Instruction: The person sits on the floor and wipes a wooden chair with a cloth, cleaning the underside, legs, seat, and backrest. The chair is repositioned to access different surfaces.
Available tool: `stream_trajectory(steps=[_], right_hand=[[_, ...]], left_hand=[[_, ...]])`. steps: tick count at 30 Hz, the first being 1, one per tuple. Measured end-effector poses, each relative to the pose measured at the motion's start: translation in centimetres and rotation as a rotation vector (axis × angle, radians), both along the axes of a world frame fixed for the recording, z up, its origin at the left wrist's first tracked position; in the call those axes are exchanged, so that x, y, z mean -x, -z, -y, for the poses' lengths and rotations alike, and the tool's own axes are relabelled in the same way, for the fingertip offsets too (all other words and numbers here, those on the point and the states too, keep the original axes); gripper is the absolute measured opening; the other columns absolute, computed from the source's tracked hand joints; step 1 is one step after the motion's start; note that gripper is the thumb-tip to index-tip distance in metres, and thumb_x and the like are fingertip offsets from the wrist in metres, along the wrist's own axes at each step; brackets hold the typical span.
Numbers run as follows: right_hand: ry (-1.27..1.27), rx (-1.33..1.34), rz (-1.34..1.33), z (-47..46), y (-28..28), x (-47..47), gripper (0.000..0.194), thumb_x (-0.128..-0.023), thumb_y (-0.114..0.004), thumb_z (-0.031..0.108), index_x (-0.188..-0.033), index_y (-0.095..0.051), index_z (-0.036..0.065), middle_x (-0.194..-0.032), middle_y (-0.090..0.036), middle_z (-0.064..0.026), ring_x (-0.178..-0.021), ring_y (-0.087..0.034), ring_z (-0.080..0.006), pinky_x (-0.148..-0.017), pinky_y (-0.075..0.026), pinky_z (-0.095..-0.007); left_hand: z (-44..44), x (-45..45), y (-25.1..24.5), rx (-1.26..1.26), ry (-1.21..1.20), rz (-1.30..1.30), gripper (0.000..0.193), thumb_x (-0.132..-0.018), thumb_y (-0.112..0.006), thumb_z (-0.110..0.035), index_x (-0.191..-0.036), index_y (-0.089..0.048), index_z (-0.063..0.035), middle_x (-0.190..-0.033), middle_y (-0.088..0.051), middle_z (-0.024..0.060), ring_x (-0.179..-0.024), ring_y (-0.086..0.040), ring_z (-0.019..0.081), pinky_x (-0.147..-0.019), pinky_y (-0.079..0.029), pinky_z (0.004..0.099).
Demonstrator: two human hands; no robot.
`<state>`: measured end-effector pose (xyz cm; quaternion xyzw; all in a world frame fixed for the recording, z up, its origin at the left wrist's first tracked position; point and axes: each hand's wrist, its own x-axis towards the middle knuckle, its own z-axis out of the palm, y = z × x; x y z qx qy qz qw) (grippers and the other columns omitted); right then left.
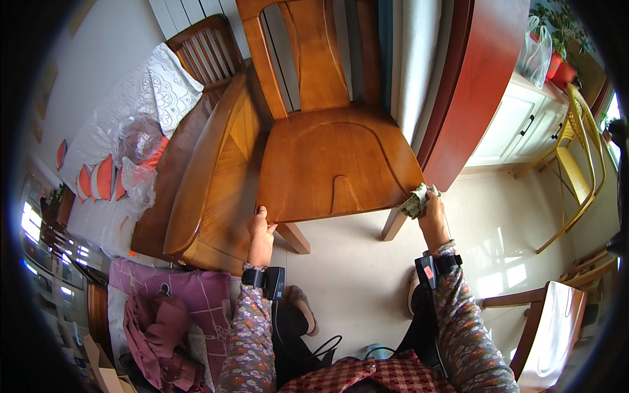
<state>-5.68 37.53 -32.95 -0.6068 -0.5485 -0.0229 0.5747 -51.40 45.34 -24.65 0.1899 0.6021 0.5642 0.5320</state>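
Before me stands a brown wooden chair (319,162), its backrest at the far side and its contoured seat facing up. My left hand (260,231) grips the seat's front left corner, with the thumb on top and the fingers curled at the edge. At the front right corner my right hand (433,221) holds a crumpled pale green-and-white cloth (416,200) against the seat's edge. Two front legs of the chair show below the seat; its rear legs are hidden.
A wooden sofa (216,172) with cushions and plastic bags lies left. Maroon clothing (157,324) rests on a purple cover. A red-brown pillar (471,88) rises right of the chair. Farther right are white cabinets (516,125), a yellow wicker chair (575,167) and another wooden chair (545,334).
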Motion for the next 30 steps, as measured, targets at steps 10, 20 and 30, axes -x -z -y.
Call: stream_trajectory(steps=[10,20,30], right_hand=[[-0.172,0.158,-1.393,3.6,-7.8,3.3,0.035,-0.088,-0.048,0.022,-0.108,-0.054,-0.005,-0.097,-0.06,-0.013,-0.085,-0.062,-0.0234,-0.07,-0.052,-0.0367],[-0.016,0.059,0.153,8.8,-6.5,3.0,0.028,-0.09,-0.049,0.02,-0.102,-0.055,-0.005,-0.083,-0.061,-0.0087,-0.078,-0.062,-0.0231,-0.065,-0.05,-0.0349],[-0.227,0.1,-0.622,10.2,-6.1,3.8,0.026,-0.093,-0.046,0.021,-0.099,-0.057,-0.001,-0.084,-0.061,-0.0084,-0.072,-0.06,-0.0212,-0.066,-0.05,-0.0335]], left_hand=[[1.4,1.4,1.7,0.041,0.038,0.031,0.027,-0.088,-0.067,-0.028,-0.103,-0.058,-0.0077,-0.102,-0.059,0.0058,-0.085,-0.054,0.0206,-0.074,-0.047,0.0371],[5.0,2.3,1.8,-0.032,0.087,0.02,0.031,-0.087,-0.068,-0.032,-0.104,-0.056,-0.008,-0.104,-0.058,0.0057,-0.089,-0.054,0.0205,-0.079,-0.046,0.0399],[6.3,2.7,2.1,0.037,0.04,0.016,0.03,-0.087,-0.068,-0.033,-0.101,-0.06,-0.0084,-0.091,-0.062,0.0063,-0.074,-0.057,0.0225,-0.078,-0.048,0.0394]])
